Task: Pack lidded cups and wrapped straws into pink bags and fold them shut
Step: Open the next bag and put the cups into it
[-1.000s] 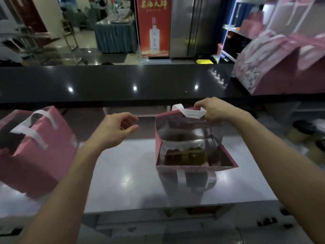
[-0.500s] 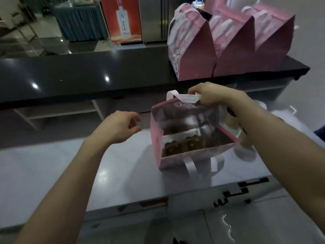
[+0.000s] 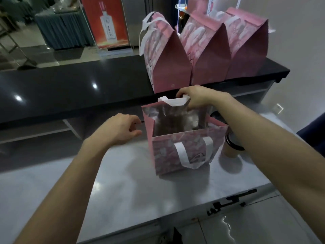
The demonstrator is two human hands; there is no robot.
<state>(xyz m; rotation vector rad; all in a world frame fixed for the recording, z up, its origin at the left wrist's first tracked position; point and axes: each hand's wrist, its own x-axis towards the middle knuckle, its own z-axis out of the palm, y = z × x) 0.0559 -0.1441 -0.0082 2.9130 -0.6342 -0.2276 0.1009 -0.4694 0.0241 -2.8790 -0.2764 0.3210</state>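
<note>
Open pink bag (image 3: pixel 182 148): one, upright on the pale tabletop (image 3: pixel 123 191), mouth gaping, silvery lining showing; what lies inside is too dark to tell. Right hand (image 3: pixel 197 98) is closed on the far white handle (image 3: pixel 173 101), pinching it at the bag's back wall, apparently to keep the mouth spread for loading. Near handle (image 3: pixel 190 155): one, hanging loose down the front panel, below and toward the viewer from that hand. Left hand (image 3: pixel 121 129): half curled, holding nothing, just beside the bag's left wall without touching it, seemingly ready to steady or fill. Lidded cup (image 3: pixel 232 147): one visible, standing under the right forearm, close against the bag's right side. Folded-shut pink bags (image 3: pixel 207 50): three, in a row on the black counter (image 3: pixel 70 85) beyond the right hand, likely finished. Wrapped straws: none seen.
</note>
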